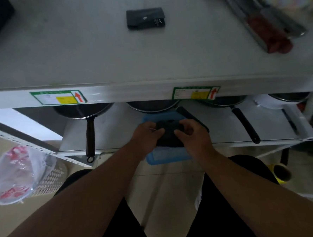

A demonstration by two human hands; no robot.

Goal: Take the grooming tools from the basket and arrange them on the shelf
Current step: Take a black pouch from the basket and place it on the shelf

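Note:
A blue basket [168,158] sits on the lower shelf's front edge, right under my hands. Above it I hold a black pouch-like grooming case [168,136]. My left hand [147,133] grips its left side and my right hand [191,132] grips its right side, fingers curled round it. Most of the basket's inside is hidden by the case and my hands. On the grey top shelf [92,49] lies another black case [145,18] near the back middle.
Dark tools with a red handle [271,36] lie at the top shelf's right. Several frying pans [85,111] with black handles stand on the lower shelf beside the basket. A white perforated bin with a plastic bag [21,172] stands on the floor at left; a yellow tape roll [281,173] at right.

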